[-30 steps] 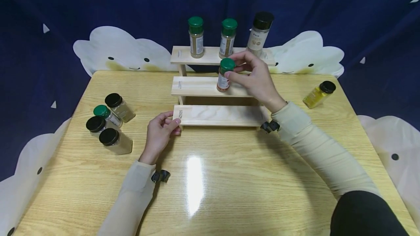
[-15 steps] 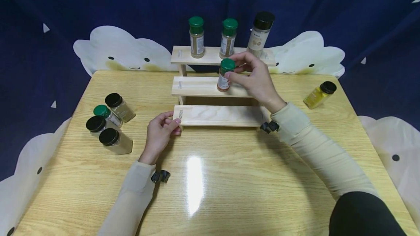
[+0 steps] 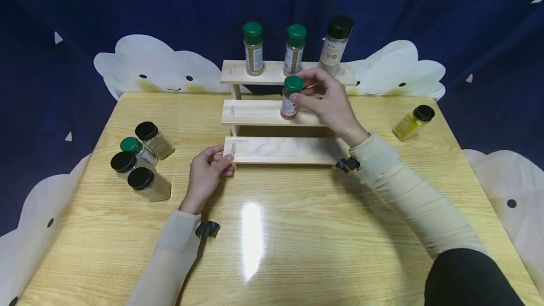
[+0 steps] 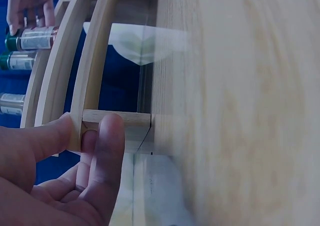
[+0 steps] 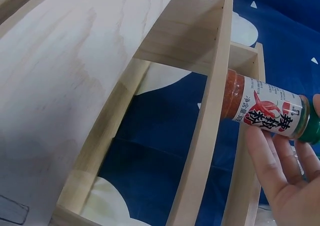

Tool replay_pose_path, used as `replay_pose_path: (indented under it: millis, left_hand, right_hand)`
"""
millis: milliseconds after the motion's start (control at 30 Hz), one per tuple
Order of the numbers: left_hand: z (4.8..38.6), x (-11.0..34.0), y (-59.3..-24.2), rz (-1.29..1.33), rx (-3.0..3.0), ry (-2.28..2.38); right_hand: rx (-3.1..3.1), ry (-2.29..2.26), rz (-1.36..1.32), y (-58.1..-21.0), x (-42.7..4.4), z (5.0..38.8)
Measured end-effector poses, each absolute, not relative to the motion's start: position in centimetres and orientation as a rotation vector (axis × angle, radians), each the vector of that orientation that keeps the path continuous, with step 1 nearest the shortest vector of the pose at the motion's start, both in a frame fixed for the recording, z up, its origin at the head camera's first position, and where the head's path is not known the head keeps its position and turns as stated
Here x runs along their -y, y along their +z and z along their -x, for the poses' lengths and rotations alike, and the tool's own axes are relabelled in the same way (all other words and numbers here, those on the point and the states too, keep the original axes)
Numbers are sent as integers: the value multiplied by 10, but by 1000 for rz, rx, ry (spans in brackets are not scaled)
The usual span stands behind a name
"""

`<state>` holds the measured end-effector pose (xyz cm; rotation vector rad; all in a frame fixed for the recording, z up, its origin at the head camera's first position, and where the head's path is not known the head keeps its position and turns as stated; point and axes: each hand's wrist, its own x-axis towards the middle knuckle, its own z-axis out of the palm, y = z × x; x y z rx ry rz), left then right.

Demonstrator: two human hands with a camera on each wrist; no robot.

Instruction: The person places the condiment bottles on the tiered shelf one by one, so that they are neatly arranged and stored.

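A three-tier wooden spice rack (image 3: 293, 150) stands on the table. My left hand (image 3: 205, 172) pinches the left end of its lowest board; in the left wrist view the thumb is on one side of the board and the fingers on the other. My right hand (image 3: 332, 100) holds a chili powder shaker (image 3: 288, 107) by its green cap and upper part. The shaker stands upright on the middle shelf, right of its centre. Red powder and a pepper picture show on the shaker's glass and label (image 5: 265, 106) in the right wrist view.
On the top shelf stand two green-capped shakers (image 3: 254, 58) (image 3: 293, 59) and a taller black-capped jar (image 3: 332, 51). Several jars (image 3: 157, 187) cluster at the table's left. A yellow jar with a black cap (image 3: 409, 125) is at the right. A dark blue curtain (image 3: 170, 4) hangs behind.
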<state>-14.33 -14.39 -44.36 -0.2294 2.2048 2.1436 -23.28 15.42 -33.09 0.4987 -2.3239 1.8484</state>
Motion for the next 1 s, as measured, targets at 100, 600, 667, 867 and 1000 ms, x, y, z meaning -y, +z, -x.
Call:
replay_pose_path:
  millis: [100,600,667,867,1000]
  left_hand:
    - [144,143,-443,228,-2210,2136]
    - [143,144,-442,244,-2204,2137]
    - [143,144,-443,247,-2205,2141]
    - [143,142,-444,240,-2201,2145]
    - [143,143,-444,240,-2190,2153]
  right_hand:
    - [2315,1862,-493,-331,-156,232]
    - [2282,1872,-482,-329,-174,223]
    - [2282,1849,-479,-328,-178,220]
    - [2264,1804,-466,-325,-193,215]
    - [2242,1794,-451,-324,-201,213]
